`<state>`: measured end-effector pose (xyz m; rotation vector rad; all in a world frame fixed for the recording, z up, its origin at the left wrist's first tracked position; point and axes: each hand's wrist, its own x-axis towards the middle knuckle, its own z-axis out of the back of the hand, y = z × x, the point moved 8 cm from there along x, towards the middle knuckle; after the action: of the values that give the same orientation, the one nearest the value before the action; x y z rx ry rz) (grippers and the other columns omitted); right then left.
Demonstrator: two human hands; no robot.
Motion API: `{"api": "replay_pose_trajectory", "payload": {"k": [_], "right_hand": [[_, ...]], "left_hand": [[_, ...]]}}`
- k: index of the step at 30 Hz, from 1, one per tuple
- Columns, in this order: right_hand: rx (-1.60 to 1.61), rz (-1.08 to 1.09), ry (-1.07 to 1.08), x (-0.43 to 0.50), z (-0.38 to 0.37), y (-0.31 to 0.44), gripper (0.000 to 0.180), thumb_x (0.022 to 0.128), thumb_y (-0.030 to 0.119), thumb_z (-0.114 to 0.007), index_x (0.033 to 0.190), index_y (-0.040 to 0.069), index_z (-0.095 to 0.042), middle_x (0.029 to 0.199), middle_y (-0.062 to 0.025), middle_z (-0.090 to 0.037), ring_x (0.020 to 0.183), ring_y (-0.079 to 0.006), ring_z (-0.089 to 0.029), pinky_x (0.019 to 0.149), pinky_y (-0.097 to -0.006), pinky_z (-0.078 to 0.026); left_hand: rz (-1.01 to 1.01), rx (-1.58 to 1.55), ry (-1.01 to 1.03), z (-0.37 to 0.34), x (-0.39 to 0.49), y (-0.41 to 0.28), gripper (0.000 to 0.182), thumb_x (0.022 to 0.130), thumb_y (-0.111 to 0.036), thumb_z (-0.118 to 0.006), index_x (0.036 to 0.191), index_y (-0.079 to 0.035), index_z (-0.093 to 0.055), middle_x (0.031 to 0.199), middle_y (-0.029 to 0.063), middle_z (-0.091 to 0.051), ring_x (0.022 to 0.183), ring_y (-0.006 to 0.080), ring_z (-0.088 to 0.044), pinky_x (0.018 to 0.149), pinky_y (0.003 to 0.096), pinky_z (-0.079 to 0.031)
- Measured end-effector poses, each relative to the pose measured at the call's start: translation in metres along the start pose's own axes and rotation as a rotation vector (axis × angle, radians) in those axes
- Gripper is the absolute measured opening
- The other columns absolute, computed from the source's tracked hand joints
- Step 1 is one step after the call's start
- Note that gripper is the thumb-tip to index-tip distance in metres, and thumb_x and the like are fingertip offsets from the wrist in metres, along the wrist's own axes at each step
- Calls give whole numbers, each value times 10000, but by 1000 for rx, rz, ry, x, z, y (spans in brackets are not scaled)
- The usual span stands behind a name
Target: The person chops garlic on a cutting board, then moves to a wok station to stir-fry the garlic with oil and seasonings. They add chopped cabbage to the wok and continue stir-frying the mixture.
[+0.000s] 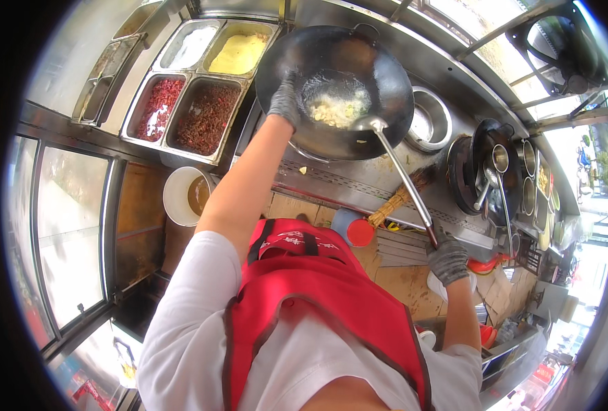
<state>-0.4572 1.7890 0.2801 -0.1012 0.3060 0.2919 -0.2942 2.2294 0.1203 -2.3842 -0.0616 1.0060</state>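
A large dark wok [335,56] stands on the steel stove, with pale chopped pieces [335,110], some greenish, in bubbling liquid at its bottom. My left hand [284,103], in a grey glove, is at the wok's left rim; its fingers reach over the edge and their hold is partly hidden. My right hand [447,254], also gloved in grey, is closed on the dark end of a long-handled steel ladle [404,174]. The ladle's bowl rests inside the wok, beside the pale pieces.
Left of the wok, steel pans hold white, yellow [237,54], red [162,105] and dark red-brown [206,118] food. A white bucket [173,198] stands below them. Right are a round steel pot [440,118], a straw brush [391,205] and a second wok [512,190] with ladles.
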Motion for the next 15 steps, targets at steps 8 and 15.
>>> {"api": "replay_pose_trajectory", "payload": {"k": [8, 15], "right_hand": [[63, -13, 125, 84, -26, 58, 551, 873, 284, -518, 1391, 132, -407, 1041, -212, -626, 971, -377, -601, 831, -475, -476], [32, -47, 223, 80, -45, 71, 540, 864, 277, -558, 1379, 189, -422, 1127, -237, -605, 1015, -393, -594, 902, -463, -467]], "left_hand": [[-713, 60, -171, 76, -92, -97, 333, 916, -187, -594, 1204, -20, -607, 1142, 86, -644, 1069, 179, -569, 942, 310, -445], [-627, -143, -252, 234, -157, -125, 302, 886, -154, -577, 1171, -69, -627, 1151, 18, -661, 1012, 201, -610, 897, 363, -462]]}}
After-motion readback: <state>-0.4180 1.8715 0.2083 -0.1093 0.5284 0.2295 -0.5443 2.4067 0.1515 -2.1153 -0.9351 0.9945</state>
